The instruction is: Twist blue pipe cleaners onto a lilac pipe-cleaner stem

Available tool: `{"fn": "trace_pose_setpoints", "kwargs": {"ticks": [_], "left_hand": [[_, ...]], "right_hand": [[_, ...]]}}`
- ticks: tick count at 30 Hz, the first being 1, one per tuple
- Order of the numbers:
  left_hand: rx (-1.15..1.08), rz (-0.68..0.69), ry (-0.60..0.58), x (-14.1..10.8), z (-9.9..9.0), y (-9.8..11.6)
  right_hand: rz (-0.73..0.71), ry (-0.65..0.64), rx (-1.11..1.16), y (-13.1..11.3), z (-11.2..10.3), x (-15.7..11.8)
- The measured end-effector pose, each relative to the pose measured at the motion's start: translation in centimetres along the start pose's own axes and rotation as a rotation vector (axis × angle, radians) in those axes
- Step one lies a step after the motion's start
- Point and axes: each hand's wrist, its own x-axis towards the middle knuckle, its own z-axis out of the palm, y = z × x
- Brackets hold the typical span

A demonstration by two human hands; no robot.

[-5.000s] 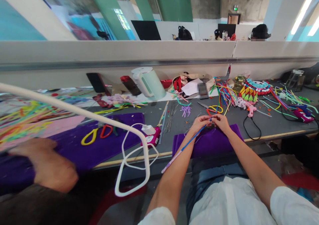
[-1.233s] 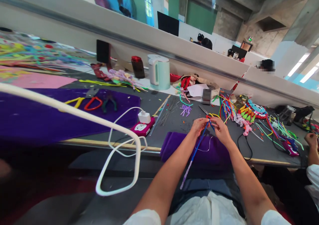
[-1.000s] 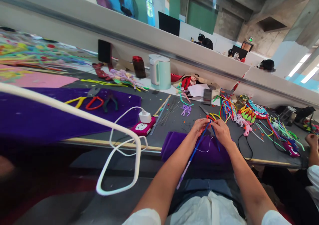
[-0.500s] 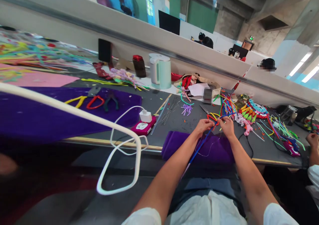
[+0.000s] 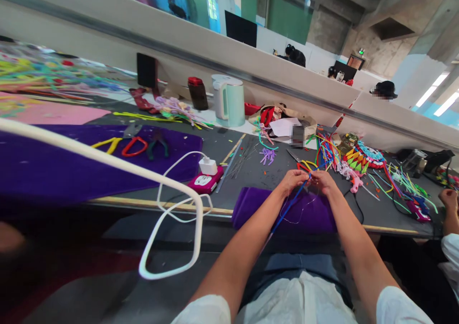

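Observation:
A long blue pipe cleaner slants down from my fingers toward my lap, its lower end paler. My left hand pinches it close to its upper end. Fingertip to fingertip with it, my right hand is closed on the same pipe cleaner, whose tip pokes out past the fingers. A thin wire or thread hangs in a loop between both hands. Below them lies a folded purple cloth at the table's front edge. Scissors and a yellow-and-orange-handled tool lie just behind my hands.
To the left are a magenta power strip with a white charger, pliers on purple cloth, and a white tubular frame in front. A kettle stands behind. Colourful pipe cleaners and a co-worker's hand are rightward.
My right hand has turned slightly inward, and its fingers have come closer to my left fingertips. The blue tip beyond them shows less. The view has shifted a little.

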Motion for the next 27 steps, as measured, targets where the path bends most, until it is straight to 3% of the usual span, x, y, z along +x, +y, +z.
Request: {"fn": "trace_pose_setpoints", "kwargs": {"ticks": [3, 7, 13, 18, 27], "left_hand": [[-0.05, -0.018, 0.047, 0.2, -0.1, -0.1], [-0.044, -0.019, 0.102, 0.3, -0.2, 0.0], [-0.075, 0.007, 0.076, 0.3, -0.3, 0.0], [-0.013, 0.025, 0.073, 0.3, -0.4, -0.2], [0.128, 0.086, 0.096, 0.3, -0.4, 0.0]], "right_hand": [[-0.082, 0.07, -0.025, 0.2, 0.4, -0.7], [-0.516, 0.348, -0.284, 0.0, 1.2, -3.0], [-0.862, 0.271, -0.801, -0.5, 2.3, -5.5], [-0.893, 0.271, -0.941, -0.6, 2.0, -4.9], [-0.75, 0.126, -0.89, -1.1, 1.3, -3.9]]}}
